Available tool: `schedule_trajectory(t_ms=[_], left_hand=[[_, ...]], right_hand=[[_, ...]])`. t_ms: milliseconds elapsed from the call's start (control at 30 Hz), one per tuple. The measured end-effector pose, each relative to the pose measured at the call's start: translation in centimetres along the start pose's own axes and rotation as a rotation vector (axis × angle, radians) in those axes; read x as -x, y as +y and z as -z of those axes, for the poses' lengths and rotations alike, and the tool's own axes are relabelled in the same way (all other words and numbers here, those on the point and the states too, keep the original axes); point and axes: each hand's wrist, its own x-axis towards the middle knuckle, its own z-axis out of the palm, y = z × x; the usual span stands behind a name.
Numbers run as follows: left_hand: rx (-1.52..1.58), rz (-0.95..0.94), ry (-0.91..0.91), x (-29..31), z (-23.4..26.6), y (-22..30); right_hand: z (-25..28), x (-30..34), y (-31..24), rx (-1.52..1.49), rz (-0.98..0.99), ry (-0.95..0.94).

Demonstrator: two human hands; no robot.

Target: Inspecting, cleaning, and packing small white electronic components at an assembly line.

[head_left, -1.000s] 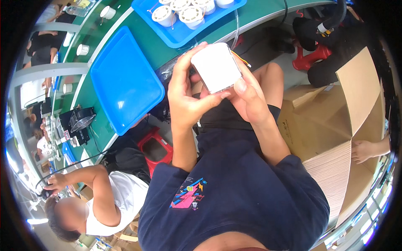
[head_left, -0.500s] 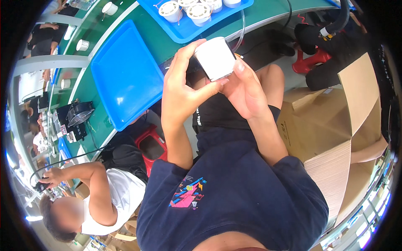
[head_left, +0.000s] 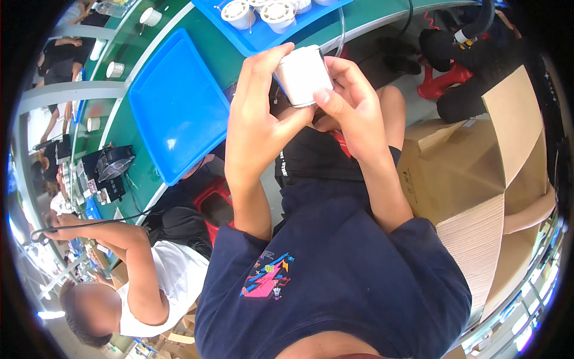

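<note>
Along the green workbench (head_left: 212, 54) I'm seeing a blue tray (head_left: 179, 107) lying at ten o'clock, while up at twelve the person's left hand (head_left: 257, 107) and right hand (head_left: 353, 107) are grasping a white block (head_left: 304, 75) between them, right thumb touching its five-o'clock corner.

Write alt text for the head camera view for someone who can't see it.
A white block is held between a person's left grip and right grip. Beyond them, a blue tray holds round white parts; another blue tray lies left, an open cardboard box right.
</note>
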Motion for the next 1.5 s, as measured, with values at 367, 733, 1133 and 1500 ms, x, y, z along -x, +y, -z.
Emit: schedule_trajectory(t_ms=[367,733,1133,1500], left_hand=[[0.207,0.145,0.038,0.2,-0.5,-1.1],[0.877,0.253,0.133,0.2,0.4,-4.0],[0.760,0.461,0.064,9.7,-1.6,-3.7],[0.166,0.536,-0.012,18.1,-12.5,-12.3]], right_hand=[[0.1,-1.5,-0.2,-0.441,-0.322,-0.217],[-0.4,-4.9,0.9,-0.435,-0.368,-0.413],[-17.9,-38.7,9.0,1.092,0.628,-0.176],[-17.5,-50.0,17.4,1.783,0.515,-0.314]])
